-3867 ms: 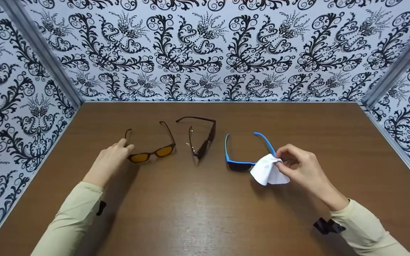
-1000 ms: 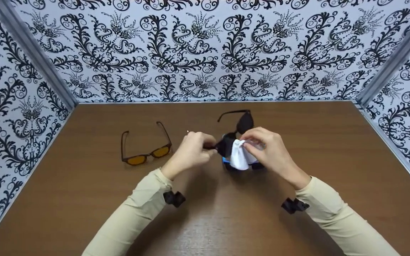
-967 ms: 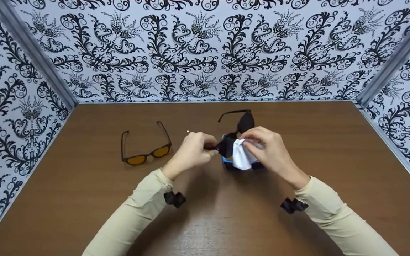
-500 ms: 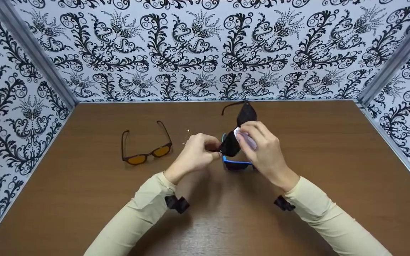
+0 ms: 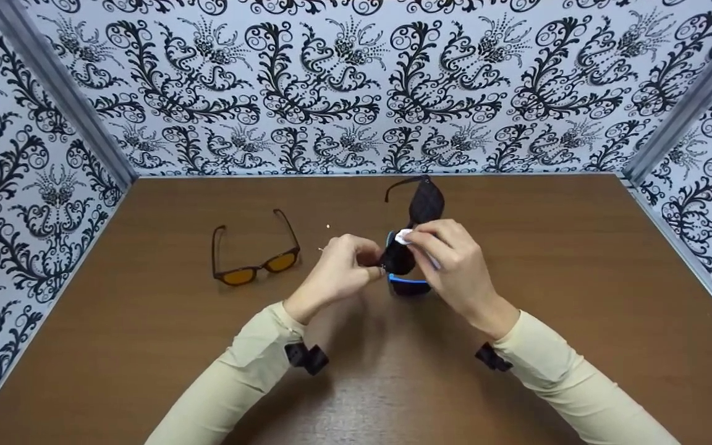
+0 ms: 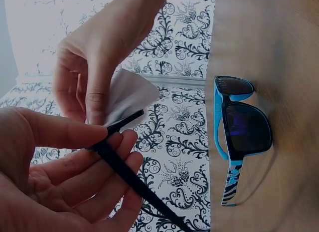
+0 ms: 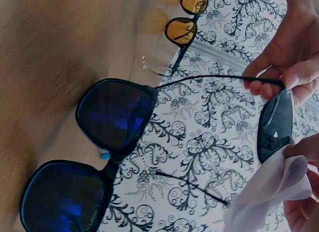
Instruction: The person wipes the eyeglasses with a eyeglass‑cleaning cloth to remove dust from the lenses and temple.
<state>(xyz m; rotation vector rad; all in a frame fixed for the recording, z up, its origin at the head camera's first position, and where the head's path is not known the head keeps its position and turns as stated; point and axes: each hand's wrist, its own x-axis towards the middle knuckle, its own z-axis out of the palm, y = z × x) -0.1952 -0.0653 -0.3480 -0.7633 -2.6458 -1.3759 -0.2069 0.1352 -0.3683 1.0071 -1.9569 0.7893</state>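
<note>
My left hand (image 5: 342, 266) pinches black sunglasses (image 5: 427, 201) at one hinge, between thumb and fingers, and holds them up with the arms unfolded. My right hand (image 5: 455, 262) pinches a white cloth (image 5: 403, 236) against the nearer lens. In the right wrist view the cloth (image 7: 269, 189) covers the lower part of that lens (image 7: 275, 122). Below the held pair, blue-framed sunglasses (image 5: 410, 285) lie on the table, partly hidden by the right hand in the head view. The left wrist view shows their zebra-striped arm (image 6: 231, 182).
Glasses with amber lenses (image 5: 280, 262) lie unfolded left of the left hand. Small shiny bits (image 5: 328, 226) lie on the wooden table (image 5: 356, 395) beyond that hand. Patterned walls (image 5: 356, 86) close the back and sides.
My left hand has left the amber glasses and lifted the black sunglasses. My right hand moved the cloth from the blue sunglasses to the black pair's lens, lately shifting slightly down it.
</note>
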